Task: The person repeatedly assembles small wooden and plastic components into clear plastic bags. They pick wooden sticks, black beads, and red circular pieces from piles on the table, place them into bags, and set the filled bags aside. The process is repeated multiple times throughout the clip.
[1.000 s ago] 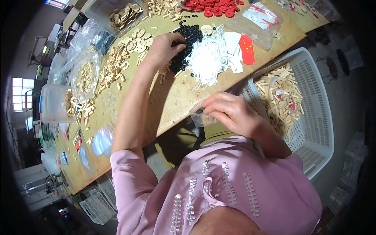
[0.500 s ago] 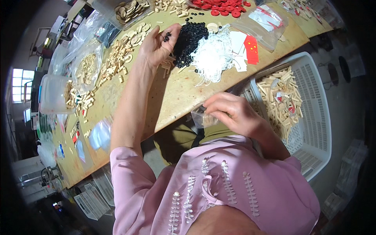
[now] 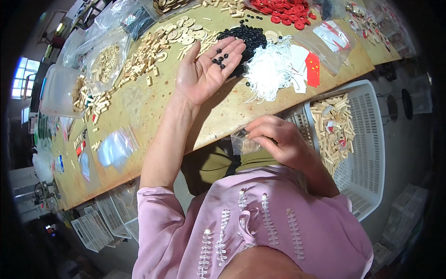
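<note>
My left hand (image 3: 203, 74) is held palm up over the table with its fingers stretched out. Several small black beads (image 3: 220, 61) rest loose on those fingers. Just beyond lies a pile of the same black beads (image 3: 253, 39), partly hidden by the hand. At the table's near edge my right hand (image 3: 278, 137) pinches the top of a small clear plastic bag (image 3: 244, 145). Pale wooden pieces show dimly through its film. A heap of white strings (image 3: 269, 72) lies to the right of the bead pile.
A white basket (image 3: 371, 139) of wooden sticks (image 3: 331, 128) stands at my right. Wooden blocks (image 3: 139, 58) and discs (image 3: 188, 31) spread left of the beads. Red discs (image 3: 283, 9) lie at the back, red cards (image 3: 312, 69) at the right. Flat plastic bags (image 3: 117, 148) lie front left.
My left hand has drawn away from the black bead pile and opened out flat, showing the beads on its fingers. My right hand keeps its pinch on the bag. The view has shifted slightly.
</note>
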Demonstrator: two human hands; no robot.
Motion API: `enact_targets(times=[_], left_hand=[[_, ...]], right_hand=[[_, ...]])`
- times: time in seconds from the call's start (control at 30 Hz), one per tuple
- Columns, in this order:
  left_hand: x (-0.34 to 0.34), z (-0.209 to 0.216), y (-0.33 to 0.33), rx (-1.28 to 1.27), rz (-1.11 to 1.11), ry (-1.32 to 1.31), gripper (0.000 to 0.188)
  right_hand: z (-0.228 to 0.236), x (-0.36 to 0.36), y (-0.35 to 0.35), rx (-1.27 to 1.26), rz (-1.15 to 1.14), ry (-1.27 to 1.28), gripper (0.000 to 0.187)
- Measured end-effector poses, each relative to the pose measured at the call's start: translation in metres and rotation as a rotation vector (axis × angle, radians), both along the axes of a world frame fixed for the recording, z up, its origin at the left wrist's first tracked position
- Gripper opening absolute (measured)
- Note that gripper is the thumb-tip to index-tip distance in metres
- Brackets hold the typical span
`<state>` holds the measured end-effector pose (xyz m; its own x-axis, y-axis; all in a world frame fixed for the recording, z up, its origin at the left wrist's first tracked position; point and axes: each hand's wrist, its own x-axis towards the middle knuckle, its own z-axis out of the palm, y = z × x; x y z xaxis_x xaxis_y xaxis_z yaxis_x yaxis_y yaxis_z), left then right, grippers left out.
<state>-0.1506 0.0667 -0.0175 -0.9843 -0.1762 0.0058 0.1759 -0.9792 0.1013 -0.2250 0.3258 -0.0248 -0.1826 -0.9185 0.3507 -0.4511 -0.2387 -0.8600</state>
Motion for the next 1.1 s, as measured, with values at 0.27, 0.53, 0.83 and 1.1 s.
enact_targets(times=[0.27,0.53,0.83,1.1], left_hand=[[0.008,-0.006,0.003,-0.02,0.007,0.025,0.072],[0.013,-0.005,0.006,-0.015,0.002,0.07,0.072],[0.028,0.012,0.02,-0.12,-0.034,0.049,0.07],[0.042,0.056,0.075,-0.771,0.123,-0.285,0.077]], right_hand=[[0.003,0.007,-0.007,-0.006,0.005,0.025,0.013],[0.01,0.01,-0.01,0.024,0.026,0.039,0.017],[0.021,0.006,-0.016,-0.035,-0.079,0.086,0.016],[0.035,0.006,-0.031,-0.004,-0.107,0.156,0.011]])
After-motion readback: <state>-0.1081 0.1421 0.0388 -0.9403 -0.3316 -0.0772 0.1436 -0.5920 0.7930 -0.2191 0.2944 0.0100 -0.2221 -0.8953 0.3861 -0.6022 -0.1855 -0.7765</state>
